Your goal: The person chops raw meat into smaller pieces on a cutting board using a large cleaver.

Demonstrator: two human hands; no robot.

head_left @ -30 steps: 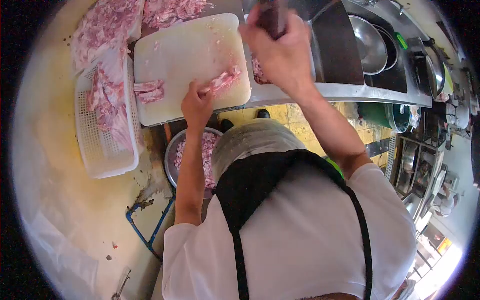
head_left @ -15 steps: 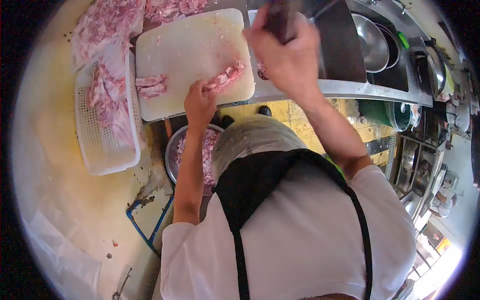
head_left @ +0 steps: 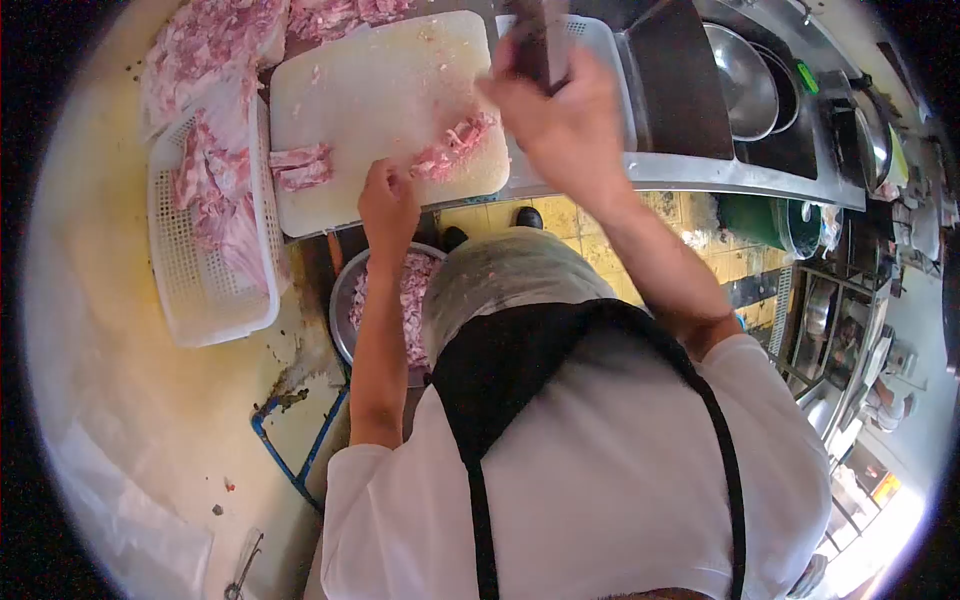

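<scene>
- I have the chopped meat (head_left: 452,149) at four o'clock of the white cutting board (head_left: 370,90), lying on it.
- From my screen, two meat strips (head_left: 302,168) lie on the board at eight o'clock; the white basket (head_left: 190,300) of meat stands beyond them.
- At six o'clock, below the board, I see the metal basin (head_left: 341,300) of meat pieces; yellow floor tiles (head_left: 565,220) show to its right.
- My view of the left hand (head_left: 388,205) shows fingers curled narrow, just beside the meat's left end; whether they pinch anything I cannot tell.
- At three o'clock, the right hand (head_left: 572,120) is wrapped round a dark tool (head_left: 543,45), blurred to me, above the counter.
- I count one board, one basin, two hands.
</scene>
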